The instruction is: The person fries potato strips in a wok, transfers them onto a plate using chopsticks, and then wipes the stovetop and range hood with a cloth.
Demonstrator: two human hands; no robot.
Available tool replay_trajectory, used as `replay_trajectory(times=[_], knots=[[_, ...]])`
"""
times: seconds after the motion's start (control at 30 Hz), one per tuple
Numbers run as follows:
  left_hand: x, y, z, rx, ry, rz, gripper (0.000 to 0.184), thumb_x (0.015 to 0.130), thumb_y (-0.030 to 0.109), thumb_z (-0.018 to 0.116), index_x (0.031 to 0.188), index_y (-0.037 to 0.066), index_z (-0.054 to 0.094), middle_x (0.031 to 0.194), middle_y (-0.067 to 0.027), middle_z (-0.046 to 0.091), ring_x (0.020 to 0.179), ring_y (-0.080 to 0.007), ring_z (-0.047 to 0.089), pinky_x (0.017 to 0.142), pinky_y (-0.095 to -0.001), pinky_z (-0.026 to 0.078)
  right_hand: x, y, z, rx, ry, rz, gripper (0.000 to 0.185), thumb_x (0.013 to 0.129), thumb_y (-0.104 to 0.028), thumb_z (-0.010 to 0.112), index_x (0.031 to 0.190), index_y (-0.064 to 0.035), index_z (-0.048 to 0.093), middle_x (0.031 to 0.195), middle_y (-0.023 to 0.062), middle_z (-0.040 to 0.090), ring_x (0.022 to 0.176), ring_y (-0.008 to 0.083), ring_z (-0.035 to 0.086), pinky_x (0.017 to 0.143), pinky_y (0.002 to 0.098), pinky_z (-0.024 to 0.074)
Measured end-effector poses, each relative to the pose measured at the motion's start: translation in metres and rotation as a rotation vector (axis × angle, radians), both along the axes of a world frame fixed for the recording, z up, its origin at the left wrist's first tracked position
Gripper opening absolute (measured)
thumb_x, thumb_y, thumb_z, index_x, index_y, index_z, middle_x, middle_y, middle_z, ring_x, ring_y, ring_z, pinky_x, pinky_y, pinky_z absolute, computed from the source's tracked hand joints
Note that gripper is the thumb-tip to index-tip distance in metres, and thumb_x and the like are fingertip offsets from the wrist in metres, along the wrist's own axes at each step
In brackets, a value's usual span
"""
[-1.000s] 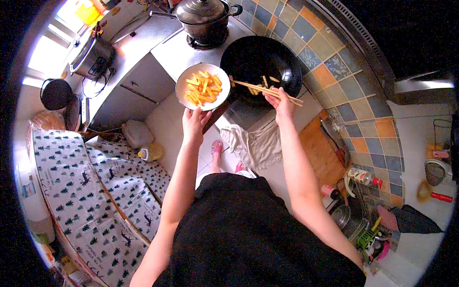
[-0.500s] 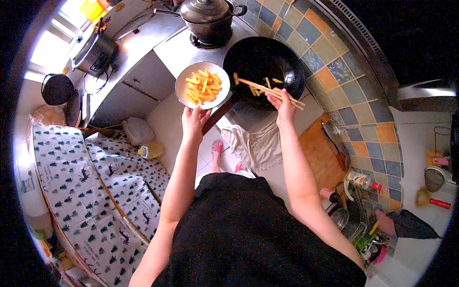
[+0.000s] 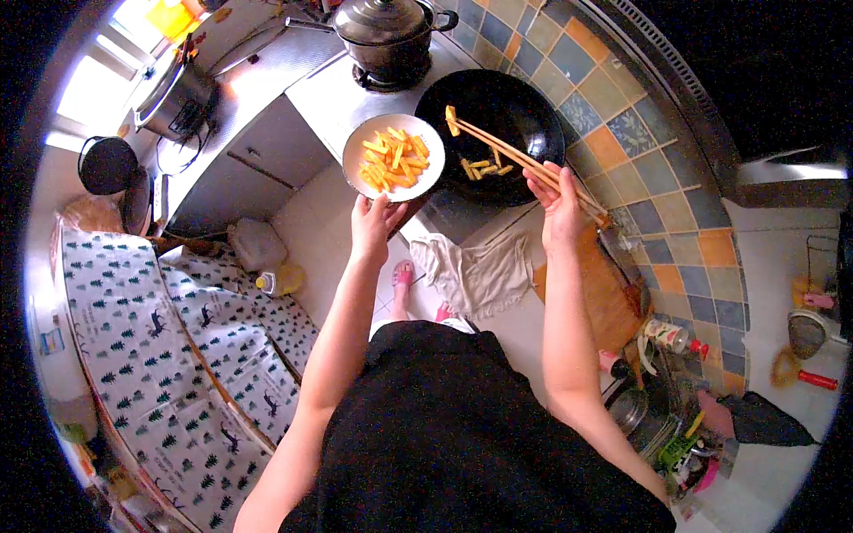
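Observation:
My left hand [image 3: 372, 222] grips the near rim of a white plate [image 3: 356, 163] that carries a heap of yellow-orange fries [image 3: 394, 158]. The plate overlaps the left edge of a black wok [image 3: 515, 98]. Between the fingers of my right hand [image 3: 557, 200] is a pair of wooden chopsticks [image 3: 515, 155], angled up and left across the wok. At their tips, a fry piece [image 3: 451, 121] is pinched over the left part of the wok. Several more fries [image 3: 484, 169] lie in the lower part of the wok.
A lidded pot [image 3: 384, 44] stands on the burner behind the wok. A cooker [image 3: 176, 98] is on the left counter. Below the wok hangs a beige cloth [image 3: 475, 271], left of a wooden board [image 3: 600, 293]. Tiled wall [image 3: 657, 169] rises at the right. Bottles and utensils are at the lower right.
My left hand and the plate have shifted right, nearer the wok. My right hand has moved right and slightly down, and the chopstick tips with the piece are higher and further right.

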State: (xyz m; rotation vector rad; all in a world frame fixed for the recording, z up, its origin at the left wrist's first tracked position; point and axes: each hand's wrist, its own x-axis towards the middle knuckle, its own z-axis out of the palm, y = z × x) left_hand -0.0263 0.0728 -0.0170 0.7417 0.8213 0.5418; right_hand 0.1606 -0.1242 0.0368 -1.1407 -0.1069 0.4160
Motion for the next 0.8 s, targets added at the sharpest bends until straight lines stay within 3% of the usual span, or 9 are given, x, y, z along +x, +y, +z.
replay_trajectory(times=[0.17,0.43,0.6,0.8], knots=[[0.004,-0.008,0.010,-0.005,-0.016,-0.032,0.027,0.090,0.009,0.046,0.115,0.002,0.040,0.104,-0.0117,0.055,0.086,-0.0199,0.060,0.077,-0.0294,0.054,-0.027,-0.003,0.026,-0.060,-0.070,0.078,0.036,0.094,-0.030,0.043,0.102,0.0029,0.053,0.096,0.0171,0.061,0.084,0.0279,0.064,0.073,0.0308,0.0537],[0.007,-0.010,0.002,-0.007,-0.052,-0.039,0.024,0.090,0.008,0.044,0.112,0.000,0.041,0.097,-0.0130,0.055,0.085,-0.0212,0.060,0.077,-0.0301,0.054,-0.047,-0.001,0.017,-0.130,-0.134,0.147,0.032,0.095,-0.029,0.041,0.101,0.0006,0.051,0.091,0.0152,0.062,0.079,0.0238,0.065,0.069,0.0284,0.0533],[0.005,-0.011,0.000,0.004,-0.043,-0.027,0.024,0.090,0.008,0.044,0.112,-0.001,0.040,0.097,-0.0146,0.055,0.084,-0.0224,0.061,0.075,-0.0302,0.054,-0.035,-0.012,0.027,-0.072,-0.089,0.080,0.028,0.094,-0.026,0.041,0.103,-0.0008,0.049,0.097,0.0163,0.060,0.086,0.0250,0.063,0.075,0.0288,0.0513],[-0.001,-0.008,0.005,0.013,-0.012,-0.040,0.025,0.089,0.007,0.044,0.112,-0.001,0.038,0.102,-0.0161,0.056,0.085,-0.0237,0.062,0.074,-0.0301,0.054,-0.006,-0.028,-0.013,-0.197,-0.200,0.023,0.029,0.094,-0.027,0.042,0.103,-0.0005,0.049,0.097,0.0152,0.060,0.083,0.0237,0.064,0.074,0.0291,0.0521]])
